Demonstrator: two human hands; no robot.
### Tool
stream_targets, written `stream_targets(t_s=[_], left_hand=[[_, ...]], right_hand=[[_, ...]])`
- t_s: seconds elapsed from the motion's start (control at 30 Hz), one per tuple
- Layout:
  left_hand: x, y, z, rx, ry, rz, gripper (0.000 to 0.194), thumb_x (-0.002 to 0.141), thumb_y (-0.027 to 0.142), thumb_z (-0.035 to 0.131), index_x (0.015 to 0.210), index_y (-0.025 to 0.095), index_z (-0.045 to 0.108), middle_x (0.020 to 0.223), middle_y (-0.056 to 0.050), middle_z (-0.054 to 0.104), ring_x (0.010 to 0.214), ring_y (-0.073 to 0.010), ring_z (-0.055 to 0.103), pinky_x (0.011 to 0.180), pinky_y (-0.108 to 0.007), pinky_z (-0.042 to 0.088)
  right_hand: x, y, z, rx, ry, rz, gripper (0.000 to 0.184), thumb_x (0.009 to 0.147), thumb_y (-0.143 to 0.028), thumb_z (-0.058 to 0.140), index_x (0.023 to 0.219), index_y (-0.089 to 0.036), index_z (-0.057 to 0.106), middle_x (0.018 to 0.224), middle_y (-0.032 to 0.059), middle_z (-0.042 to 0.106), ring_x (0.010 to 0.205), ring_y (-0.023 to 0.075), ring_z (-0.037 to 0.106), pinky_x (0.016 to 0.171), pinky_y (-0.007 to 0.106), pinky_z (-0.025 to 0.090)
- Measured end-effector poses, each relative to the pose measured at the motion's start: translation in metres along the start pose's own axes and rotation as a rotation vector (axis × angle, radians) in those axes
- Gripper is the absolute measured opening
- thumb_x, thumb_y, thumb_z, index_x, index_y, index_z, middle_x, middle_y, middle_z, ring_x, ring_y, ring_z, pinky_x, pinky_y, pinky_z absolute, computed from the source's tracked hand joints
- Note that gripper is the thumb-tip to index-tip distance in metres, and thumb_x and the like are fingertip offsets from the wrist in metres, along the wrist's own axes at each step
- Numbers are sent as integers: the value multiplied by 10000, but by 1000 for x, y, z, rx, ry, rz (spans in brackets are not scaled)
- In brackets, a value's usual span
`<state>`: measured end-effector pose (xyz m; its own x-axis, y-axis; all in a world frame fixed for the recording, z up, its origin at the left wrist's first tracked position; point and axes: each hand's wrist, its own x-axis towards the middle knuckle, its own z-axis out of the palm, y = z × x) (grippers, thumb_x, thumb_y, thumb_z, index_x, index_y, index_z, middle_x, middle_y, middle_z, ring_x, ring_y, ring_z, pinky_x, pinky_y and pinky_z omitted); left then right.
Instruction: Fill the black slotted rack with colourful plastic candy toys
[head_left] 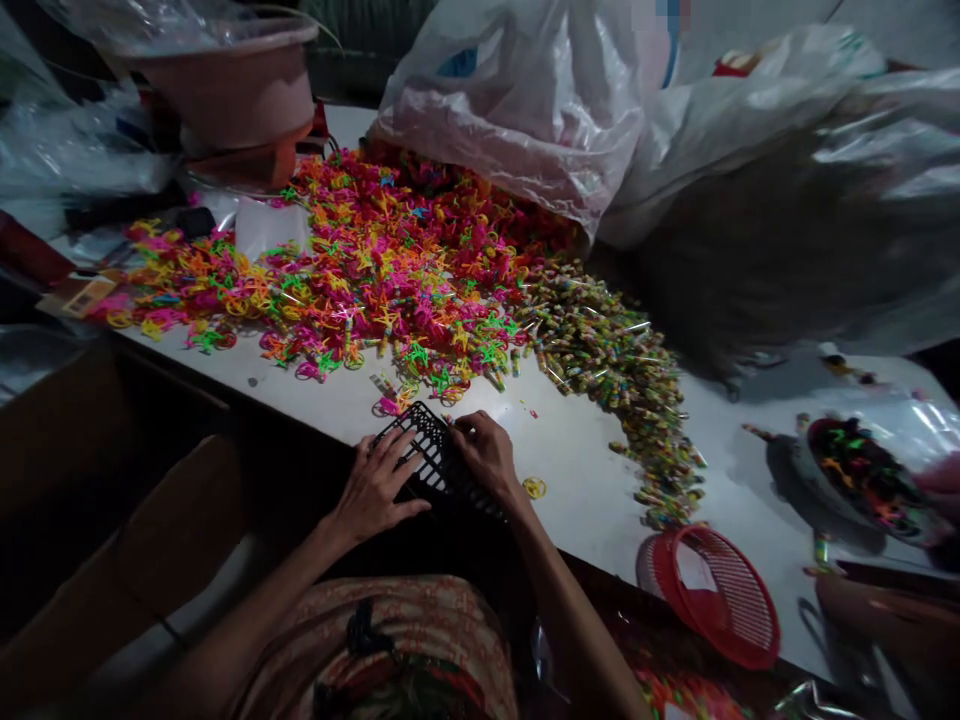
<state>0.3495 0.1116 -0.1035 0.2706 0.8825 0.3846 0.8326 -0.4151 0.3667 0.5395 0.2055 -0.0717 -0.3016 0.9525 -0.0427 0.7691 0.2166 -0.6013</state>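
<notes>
Rack (433,445), black and slotted, sits just below centre frame at the near edge of the desk (555,410). Left hand (379,490) spreads across its left side, fingers splayed; right hand (489,455) curls at the upper right rim, fingers bunched (a pinch on something? can't tell from here). Looks like slot-filling is the step in hand, with tubes (600,335) heaped right of centre and bright plastic pieces (405,250) across the upper middle. Next move likely calls for a steady rack and one careful right-hand placement.
</notes>
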Motion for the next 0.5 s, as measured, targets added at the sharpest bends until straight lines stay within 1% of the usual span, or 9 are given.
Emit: stream_targets(t_s=[0.07,0.1,0.17,0.2,0.23,0.3,0.4,0.47,0.5], left_hand=[[4,0,5,-15,-16,42,377,813,399,631,1127,192,631,1350,-166,560,1290,-317,464,1080,-543,288],[6,0,8,-28,-22,62,334,822,374,622,1102,193,638,1335,-159,573,1278,-304,480,1086,-541,288],[9,-2,11,-55,-25,97,289,827,343,609,1068,187,646,1298,-150,600,1255,-291,504,1095,-548,286],[10,-3,11,-65,-17,111,275,825,336,607,1047,180,650,1274,-150,614,1244,-291,512,1096,-553,287],[10,-3,11,-69,-6,120,262,820,333,608,1022,173,655,1245,-151,628,1232,-295,520,1096,-561,289],[8,-3,10,-67,13,132,233,810,326,613,974,167,660,1180,-146,657,1204,-303,535,1096,-576,290],[4,-1,7,-67,4,143,186,802,280,611,954,184,658,1137,-117,674,1164,-285,558,1102,-570,296],[1,0,5,-76,-10,149,172,797,240,600,953,191,655,1135,-104,676,1144,-268,568,1105,-555,305],[-1,0,4,-79,-15,149,171,794,227,594,951,191,653,1134,-102,677,1139,-265,571,1105,-549,311]], right_hand=[[3,-2,-5,-45,-2,15,167,826,-263,514,858,-200,665,835,38,641,715,159,590,655,256,420],[5,-5,-8,-67,21,26,173,832,-260,508,868,-197,664,844,41,642,724,161,593,662,258,420],[13,-16,-13,-110,82,26,199,861,-268,486,916,-188,660,885,54,646,763,169,602,686,261,423],[19,-24,-14,-137,91,5,215,878,-269,471,948,-185,656,915,61,649,790,174,606,695,262,423],[26,-33,-15,-173,70,-29,229,893,-263,456,983,-187,652,950,67,652,821,180,610,698,263,421],[43,-53,-15,-268,-53,-120,256,908,-236,433,1050,-207,644,1036,73,654,863,192,617,681,268,411],[68,-79,-10,-448,-258,-294,281,918,-231,434,1106,-230,642,1178,90,623,878,216,621,660,291,397],[79,-91,-5,-561,-337,-406,274,926,-222,429,1065,-202,664,1238,118,595,886,227,617,677,312,395],[83,-94,-3,-604,-356,-448,273,930,-211,424,1043,-187,671,1258,128,585,900,230,611,694,321,395]])
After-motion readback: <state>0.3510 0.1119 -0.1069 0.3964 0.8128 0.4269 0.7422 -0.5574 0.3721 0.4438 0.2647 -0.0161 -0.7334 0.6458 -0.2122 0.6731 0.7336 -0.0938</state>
